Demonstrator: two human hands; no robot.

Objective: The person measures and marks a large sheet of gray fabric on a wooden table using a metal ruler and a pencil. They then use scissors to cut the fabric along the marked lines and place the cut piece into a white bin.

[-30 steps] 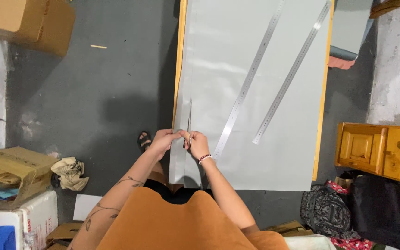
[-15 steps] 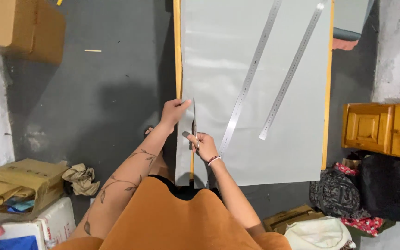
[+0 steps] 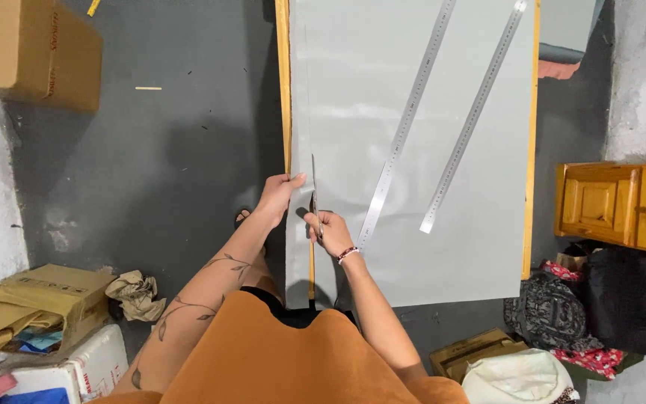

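Observation:
A large pale grey sheet [image 3: 383, 97] lies over a table with a yellow wooden edge [image 3: 283, 90]. My right hand [image 3: 328, 227] grips a pair of scissors [image 3: 313, 187], blades pointing away from me along a cut near the sheet's left edge. My left hand [image 3: 279, 194] pinches the narrow strip of sheet left of the cut. Two long steel rulers [image 3: 407, 127] [image 3: 474, 116] lie diagonally on the sheet, to the right of my hands.
Cardboard boxes stand at top left [image 3: 24, 52] and bottom left [image 3: 31, 299], with crumpled paper [image 3: 136, 293] beside. A small wooden cabinet [image 3: 614, 203] and dark bags [image 3: 622, 299] sit at right. Dark grey floor [image 3: 166, 150] lies left of the table.
Both hands and the scissors have moved farther up the sheet along its left edge, and the cut behind them is longer.

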